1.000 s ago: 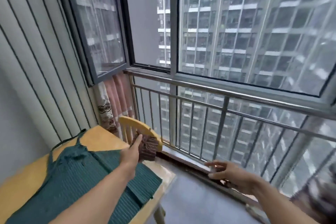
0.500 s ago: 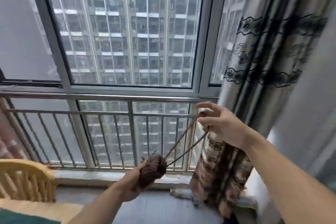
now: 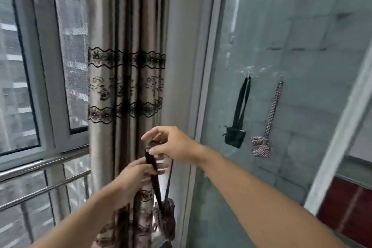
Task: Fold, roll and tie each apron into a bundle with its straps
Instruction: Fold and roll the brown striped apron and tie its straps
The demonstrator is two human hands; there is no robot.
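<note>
Apron bundle (image 3: 164, 221) dangles by strap (image 3: 153, 169) – both hands' grip pinching strap (left (image 3: 132, 179) below right (image 3: 171, 145)).

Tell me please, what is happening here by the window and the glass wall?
A person holds up a rolled brown apron bundle by its dark strap loop. The right hand pinches the top of the loop, and the left hand grips the strap lower down, in front of a patterned curtain. On the glass wall to the right, two finished bundles already hang from hooks: a dark bundle and a checked bundle. The held one is not yet hung.
</note>
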